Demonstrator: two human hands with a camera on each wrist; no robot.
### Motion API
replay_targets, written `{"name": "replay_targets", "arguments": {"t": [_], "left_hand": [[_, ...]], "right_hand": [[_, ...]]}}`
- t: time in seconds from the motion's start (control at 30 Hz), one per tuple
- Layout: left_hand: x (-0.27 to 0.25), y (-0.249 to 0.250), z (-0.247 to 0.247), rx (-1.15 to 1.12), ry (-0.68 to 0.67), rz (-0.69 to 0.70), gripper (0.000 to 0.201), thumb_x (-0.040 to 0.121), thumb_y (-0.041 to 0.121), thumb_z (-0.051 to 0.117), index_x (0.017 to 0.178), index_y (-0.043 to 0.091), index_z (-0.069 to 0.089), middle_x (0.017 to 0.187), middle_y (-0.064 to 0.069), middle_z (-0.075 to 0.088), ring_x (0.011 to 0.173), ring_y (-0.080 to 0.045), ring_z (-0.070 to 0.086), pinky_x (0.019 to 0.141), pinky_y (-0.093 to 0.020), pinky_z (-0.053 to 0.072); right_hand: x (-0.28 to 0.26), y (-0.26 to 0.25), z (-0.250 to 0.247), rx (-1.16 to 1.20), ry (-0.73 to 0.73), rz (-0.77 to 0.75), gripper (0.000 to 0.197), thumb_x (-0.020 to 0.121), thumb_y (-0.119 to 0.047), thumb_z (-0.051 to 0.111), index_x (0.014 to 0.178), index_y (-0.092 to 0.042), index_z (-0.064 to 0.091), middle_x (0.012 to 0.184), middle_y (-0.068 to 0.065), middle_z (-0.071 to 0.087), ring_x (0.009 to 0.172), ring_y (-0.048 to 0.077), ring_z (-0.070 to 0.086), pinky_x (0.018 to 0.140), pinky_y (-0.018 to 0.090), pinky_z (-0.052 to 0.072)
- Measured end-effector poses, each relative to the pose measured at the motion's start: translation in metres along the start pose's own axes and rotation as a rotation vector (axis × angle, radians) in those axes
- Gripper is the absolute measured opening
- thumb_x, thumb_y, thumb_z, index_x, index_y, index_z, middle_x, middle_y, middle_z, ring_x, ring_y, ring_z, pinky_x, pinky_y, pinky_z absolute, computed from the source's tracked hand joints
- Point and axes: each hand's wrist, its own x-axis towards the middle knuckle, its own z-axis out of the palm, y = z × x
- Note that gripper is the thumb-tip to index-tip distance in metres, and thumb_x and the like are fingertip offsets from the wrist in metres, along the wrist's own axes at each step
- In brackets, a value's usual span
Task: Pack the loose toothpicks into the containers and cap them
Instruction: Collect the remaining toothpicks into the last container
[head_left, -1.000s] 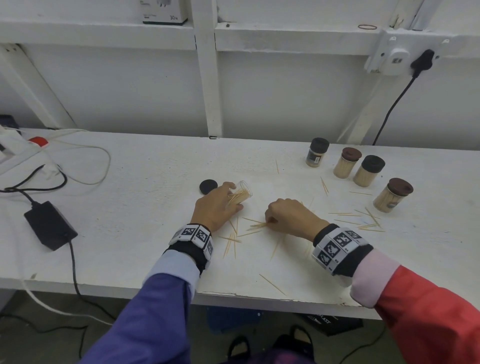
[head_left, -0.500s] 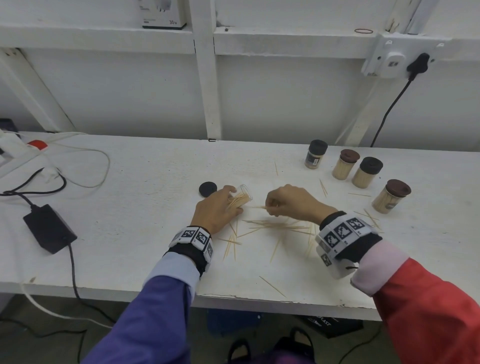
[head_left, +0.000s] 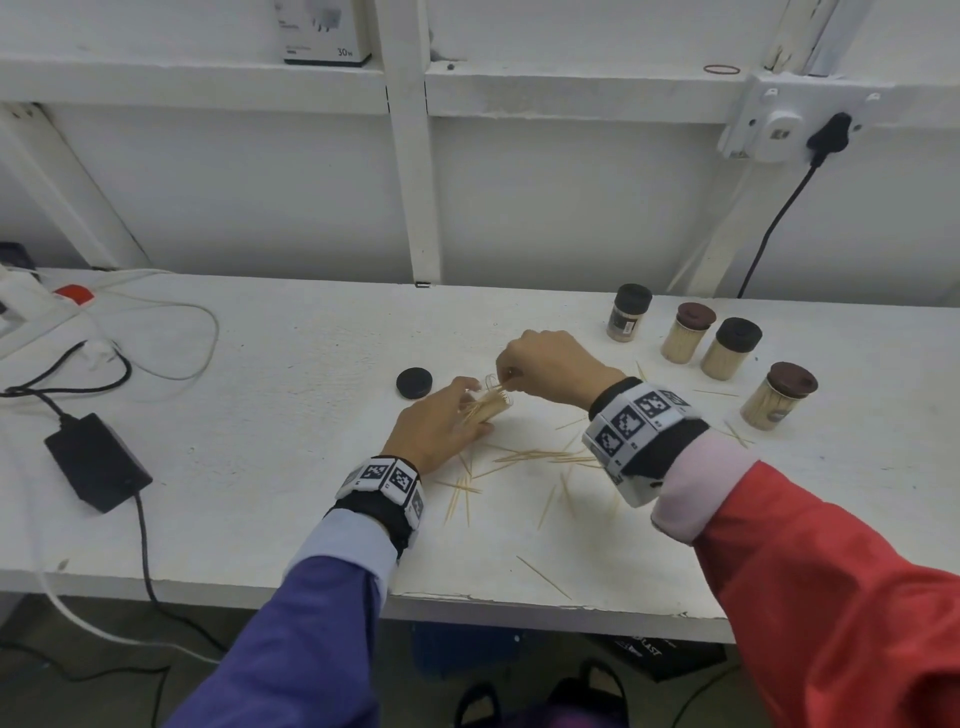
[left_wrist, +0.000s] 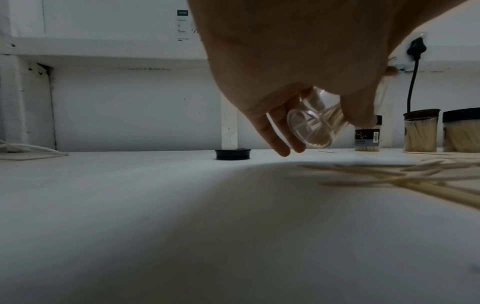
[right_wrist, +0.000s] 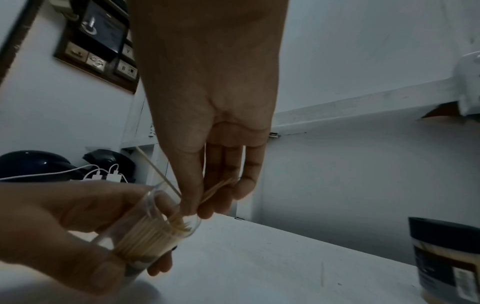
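Two hands meet at one spot: left hand (head_left: 441, 426) grips the clear jar (right_wrist: 155, 232) tilted, mouth angled up toward the right hand (head_left: 550, 364). That one pinches a few toothpicks (right_wrist: 182, 218), tips just inside the rim, so they need to line up with the jar's long axis. Cap (head_left: 414, 383) sits just beyond the left hand.

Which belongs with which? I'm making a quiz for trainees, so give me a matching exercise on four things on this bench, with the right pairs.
1. clear container
2. black cap
3. right hand
4. brown-capped jar

a. lies alone on the bench
b. pinches toothpicks at a container's mouth
c. tilted, held by the left hand
d. stands closed, nearest the right edge

Pairs: 1-c, 2-a, 3-b, 4-d
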Motion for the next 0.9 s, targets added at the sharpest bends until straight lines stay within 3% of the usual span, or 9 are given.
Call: {"name": "replay_targets", "arguments": {"t": [0.13, 0.23, 0.33, 0.53, 0.63, 0.73, 0.8, 0.9], "left_hand": [[-0.001, -0.001, 0.001, -0.029, 0.001, 0.017, 0.055, 0.085, 0.050, 0.065, 0.131, 0.029, 0.041, 0.121, 0.010, 0.060, 0.097, -0.012, 0.058, 0.083, -0.030, 0.043], [-0.001, -0.002, 0.000, -0.048, 0.018, 0.034, 0.054, 0.086, 0.052, 0.064, 0.129, 0.029, 0.042, 0.118, 0.009, 0.061, 0.094, -0.013, 0.059, 0.083, -0.033, 0.046], [-0.002, -0.002, -0.001, -0.050, 0.026, 0.032, 0.055, 0.087, 0.053, 0.062, 0.130, 0.027, 0.042, 0.117, 0.010, 0.060, 0.096, -0.012, 0.059, 0.085, -0.034, 0.048], [-0.001, -0.002, -0.001, -0.036, 0.032, 0.015, 0.055, 0.087, 0.055, 0.061, 0.129, 0.027, 0.041, 0.119, 0.008, 0.061, 0.095, -0.014, 0.060, 0.084, -0.035, 0.048], [-0.002, -0.001, -0.002, -0.030, 0.035, 0.025, 0.055, 0.087, 0.054, 0.061, 0.130, 0.027, 0.041, 0.120, 0.007, 0.061, 0.100, -0.014, 0.060, 0.085, -0.035, 0.047], [-0.003, 0.000, -0.002, -0.014, 0.079, 0.014, 0.055, 0.089, 0.054, 0.058, 0.132, 0.024, 0.040, 0.121, 0.005, 0.059, 0.099, -0.013, 0.057, 0.081, -0.033, 0.045], [-0.002, 0.001, -0.003, 0.019, 0.138, -0.026, 0.055, 0.090, 0.052, 0.057, 0.134, 0.023, 0.039, 0.123, 0.006, 0.058, 0.103, -0.014, 0.057, 0.081, -0.032, 0.041], [-0.001, -0.002, -0.006, 0.045, 0.300, -0.105, 0.052, 0.092, 0.043, 0.057, 0.135, 0.021, 0.039, 0.127, 0.002, 0.057, 0.117, -0.019, 0.053, 0.086, -0.036, 0.041]], "right_hand": [[0.011, -0.007, 0.000, 0.104, 0.008, 0.000, 0.011, 0.083, -0.007, 0.067, 0.087, -0.014, 0.075, 0.086, 0.002, 0.062, 0.079, 0.025, 0.063, 0.065, 0.028, 0.039], [0.015, -0.006, 0.000, 0.310, 0.010, 0.039, 0.007, 0.077, -0.001, 0.073, 0.082, -0.005, 0.076, 0.084, 0.009, 0.072, 0.070, 0.022, 0.063, 0.060, 0.025, 0.043], [0.014, -0.005, -0.002, 0.525, -0.015, 0.093, 0.011, 0.077, 0.004, 0.073, 0.088, 0.001, 0.075, 0.081, 0.012, 0.070, 0.059, 0.019, 0.060, 0.054, 0.019, 0.047], [0.012, 0.003, -0.002, 0.739, 0.022, 0.157, 0.026, 0.075, 0.014, 0.068, 0.097, 0.000, 0.073, 0.088, 0.015, 0.071, 0.067, 0.016, 0.065, 0.056, 0.011, 0.048], [0.009, 0.004, -0.002, 0.961, 0.061, 0.152, 0.022, 0.081, 0.015, 0.062, 0.098, 0.003, 0.069, 0.088, 0.018, 0.072, 0.068, 0.019, 0.068, 0.057, 0.019, 0.053], [0.007, 0.005, 0.003, 0.962, 0.137, 0.162, 0.025, 0.088, 0.008, 0.053, 0.102, -0.004, 0.068, 0.092, 0.008, 0.074, 0.067, 0.017, 0.066, 0.048, 0.021, 0.046], [0.007, 0.005, 0.010, 0.905, 0.235, 0.200, 0.031, 0.089, 0.005, 0.046, 0.104, -0.011, 0.068, 0.096, 0.002, 0.073, 0.067, 0.013, 0.062, 0.049, 0.020, 0.043], [0.002, -0.001, 0.021, 0.726, 0.316, 0.305, 0.025, 0.088, -0.005, 0.049, 0.100, -0.019, 0.066, 0.098, -0.001, 0.069, 0.079, 0.012, 0.058, 0.071, 0.030, 0.049]]}}
